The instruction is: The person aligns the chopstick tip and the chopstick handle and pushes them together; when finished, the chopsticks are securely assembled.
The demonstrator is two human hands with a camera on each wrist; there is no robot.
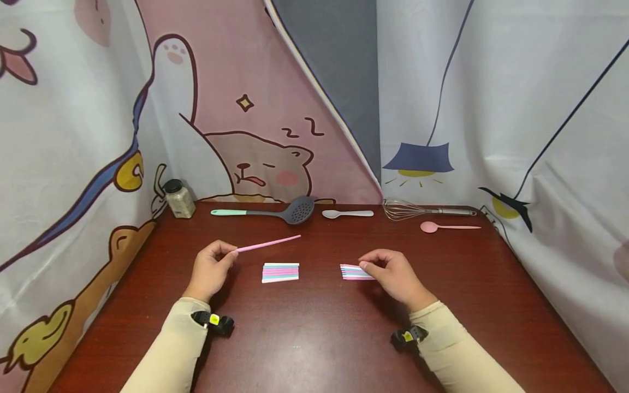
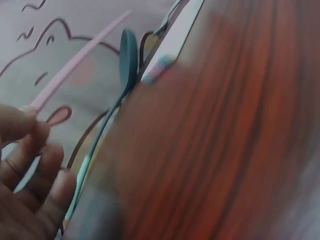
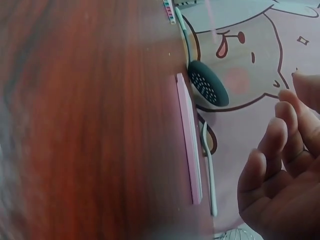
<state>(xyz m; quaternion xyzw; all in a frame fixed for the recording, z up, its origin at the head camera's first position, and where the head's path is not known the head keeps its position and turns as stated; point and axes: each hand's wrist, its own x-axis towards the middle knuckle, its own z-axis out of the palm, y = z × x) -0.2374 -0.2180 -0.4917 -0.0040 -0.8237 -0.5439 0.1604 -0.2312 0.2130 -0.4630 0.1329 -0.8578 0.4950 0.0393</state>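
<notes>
My left hand (image 1: 212, 268) pinches one end of a thin pink stick (image 1: 268, 243) between thumb and fingers. The stick points to the right, raised over the table, and shows against the backdrop in the left wrist view. To its right lies a flat row of pink, white and blue sticks (image 1: 280, 273), side by side. My right hand (image 1: 393, 275) hovers over a second row of similar sticks (image 1: 351, 272) and hides its right end. In the right wrist view the fingers (image 3: 251, 172) are loosely bent with nothing between them, and that row (image 3: 187, 142) lies below on the table.
Along the back of the dark red table (image 1: 304, 338) lie a slotted spoon (image 1: 297, 210), a white spoon (image 1: 348, 214), a whisk (image 1: 405, 209) and a pink spoon (image 1: 429, 227). A black-lidded jar (image 1: 179, 200) stands at the back left. Printed cloth (image 1: 236, 65) hangs behind.
</notes>
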